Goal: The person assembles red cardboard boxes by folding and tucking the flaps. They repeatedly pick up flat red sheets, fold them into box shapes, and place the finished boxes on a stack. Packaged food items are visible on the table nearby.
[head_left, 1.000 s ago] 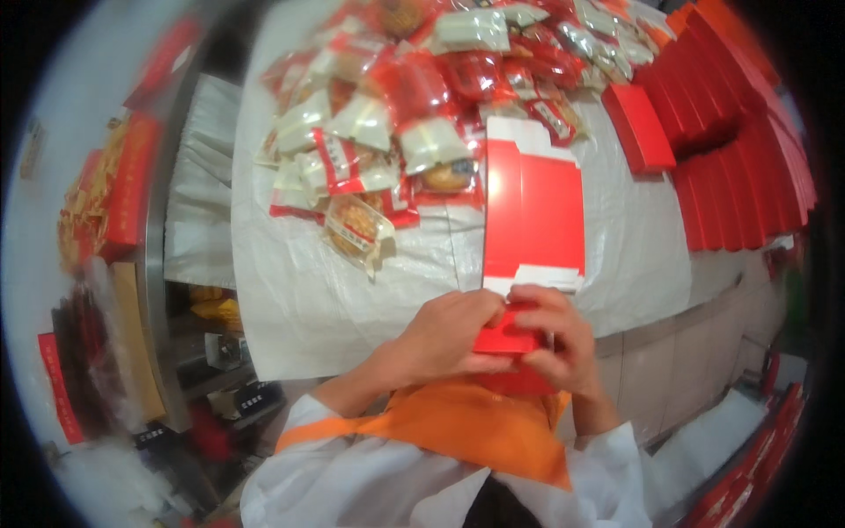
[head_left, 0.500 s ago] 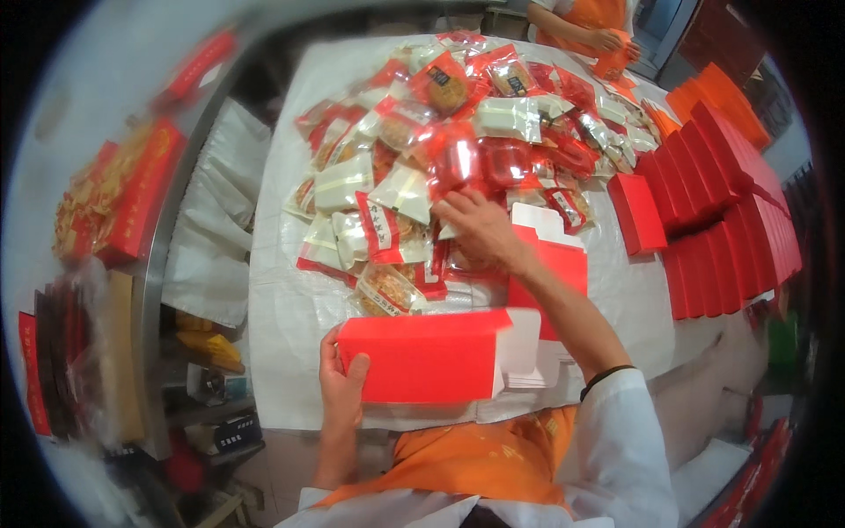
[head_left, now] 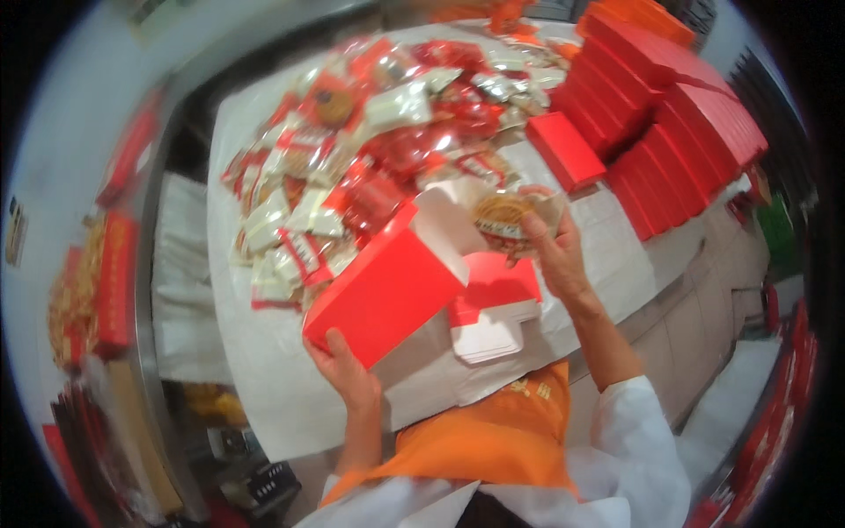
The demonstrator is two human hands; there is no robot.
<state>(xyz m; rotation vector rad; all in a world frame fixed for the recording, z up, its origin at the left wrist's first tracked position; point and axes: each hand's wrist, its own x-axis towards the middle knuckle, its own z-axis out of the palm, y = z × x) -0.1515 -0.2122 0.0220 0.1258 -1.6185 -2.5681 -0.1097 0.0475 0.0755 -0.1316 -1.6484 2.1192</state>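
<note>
My left hand (head_left: 346, 370) grips the closed end of a red carton (head_left: 387, 286), tilted up to the right with its white-lined flaps (head_left: 443, 224) spread. In my right hand (head_left: 559, 251) is a clear-wrapped round pastry (head_left: 503, 216), held beside the carton's open end. Beneath them lie flat red-and-white cartons (head_left: 493, 308), partly covered by the one I hold. Beyond the carton spreads a heap of wrapped pastries (head_left: 304, 154) in red, cream and clear packets.
Rows of red cartons (head_left: 651, 167) stand at the right of the white-covered table (head_left: 255, 370), with a single red box (head_left: 565, 151) next to them. A shelf at the left holds a red box (head_left: 114, 282) with tan strips. Orange cartons sit at the back right.
My right hand has left the heap and come right with a wrapped pastry. The red carton has been tilted, its open end raised. The whole view has turned and shifted.
</note>
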